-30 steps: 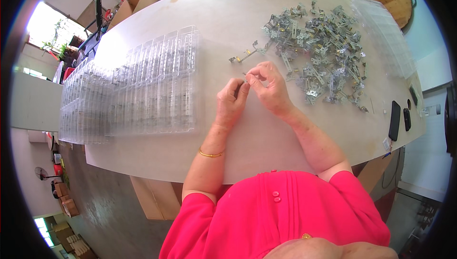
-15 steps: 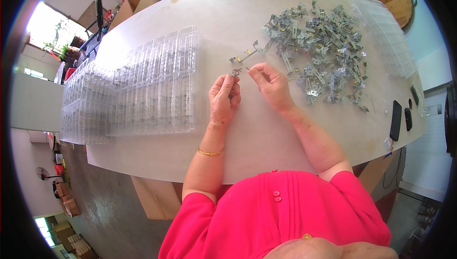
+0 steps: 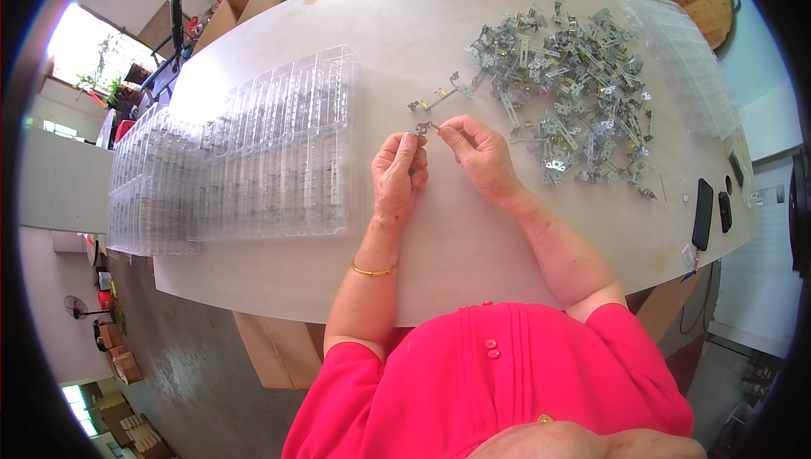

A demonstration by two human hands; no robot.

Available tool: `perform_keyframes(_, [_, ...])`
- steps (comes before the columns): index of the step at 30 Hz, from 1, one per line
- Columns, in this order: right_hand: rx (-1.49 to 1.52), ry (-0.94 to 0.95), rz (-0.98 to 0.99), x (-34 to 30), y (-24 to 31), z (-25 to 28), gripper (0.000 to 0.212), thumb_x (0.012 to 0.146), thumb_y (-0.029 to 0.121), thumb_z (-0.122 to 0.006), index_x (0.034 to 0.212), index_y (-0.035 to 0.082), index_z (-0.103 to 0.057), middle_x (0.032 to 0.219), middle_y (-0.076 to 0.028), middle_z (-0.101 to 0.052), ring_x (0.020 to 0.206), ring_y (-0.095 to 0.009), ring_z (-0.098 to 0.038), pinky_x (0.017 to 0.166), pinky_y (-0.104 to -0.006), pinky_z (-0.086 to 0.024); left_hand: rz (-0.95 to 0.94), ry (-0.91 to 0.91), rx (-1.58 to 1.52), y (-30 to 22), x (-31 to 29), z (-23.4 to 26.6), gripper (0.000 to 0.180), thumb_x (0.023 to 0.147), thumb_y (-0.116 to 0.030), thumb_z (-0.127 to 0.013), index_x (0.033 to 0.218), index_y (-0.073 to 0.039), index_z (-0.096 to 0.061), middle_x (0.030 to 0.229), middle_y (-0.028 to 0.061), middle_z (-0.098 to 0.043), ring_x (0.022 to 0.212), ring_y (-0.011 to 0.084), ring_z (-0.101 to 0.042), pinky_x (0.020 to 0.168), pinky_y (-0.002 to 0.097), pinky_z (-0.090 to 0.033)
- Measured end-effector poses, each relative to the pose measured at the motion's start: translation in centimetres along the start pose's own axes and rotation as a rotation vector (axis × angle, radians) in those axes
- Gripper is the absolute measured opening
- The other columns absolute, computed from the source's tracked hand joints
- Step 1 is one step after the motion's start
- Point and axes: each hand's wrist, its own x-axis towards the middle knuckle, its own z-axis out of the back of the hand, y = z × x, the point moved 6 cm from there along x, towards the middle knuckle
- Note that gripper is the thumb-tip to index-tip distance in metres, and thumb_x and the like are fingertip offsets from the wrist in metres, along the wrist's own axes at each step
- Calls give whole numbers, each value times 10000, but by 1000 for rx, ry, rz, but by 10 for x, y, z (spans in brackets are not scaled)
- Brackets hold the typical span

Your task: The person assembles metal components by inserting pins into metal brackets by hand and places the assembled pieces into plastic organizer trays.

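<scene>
Bright window left; tabletop glare; trays seem hazy; rim dark, bowed.

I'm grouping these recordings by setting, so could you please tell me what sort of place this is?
It looks like a small workshop: a large table bears a heap of small metal parts and clear plastic trays, and cardboard boxes stand about the floor.

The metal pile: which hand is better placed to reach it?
Probably the right hand: it lies nearer the pile than the left hand, though it seems to pinch a thin part.
</scene>
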Motion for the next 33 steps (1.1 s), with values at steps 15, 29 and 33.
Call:
perform_keyframes(15, [-138, 3, 54, -1, 11, 3, 134, 986, 144, -588, 1052, 41, -642, 656, 12, -559, 581, -55, -475, 528, -248, -400, -115, -48, 318, -6, -2, 0, 198, 1017, -226, -580, 944, -49, -631, 688, -32, -552, 535, 28, -414, 469, 191, -328])
perform_keyframes(29, [169, 230, -237, 6, -5, 7, 181, 969, 211, -601, 1031, 58, -677, 849, 17, -641, 760, -64, -552, 714, -233, -478, -406, 27, 761, -11, -12, -21, 96, 919, -96, -701, 927, -17, -647, 730, -52, -559, 648, 27, -429, 558, 205, -370])
perform_keyframes(33, [177, 186, -128, 9, -1, 4, 152, 958, 197, -665, 1019, 58, -679, 894, 18, -665, 808, -52, -561, 736, -227, -475, -439, 48, 785, -12, -13, -22, 125, 878, -100, -731, 928, -23, -646, 701, 17, -561, 605, 87, -458, 547, 259, -412])
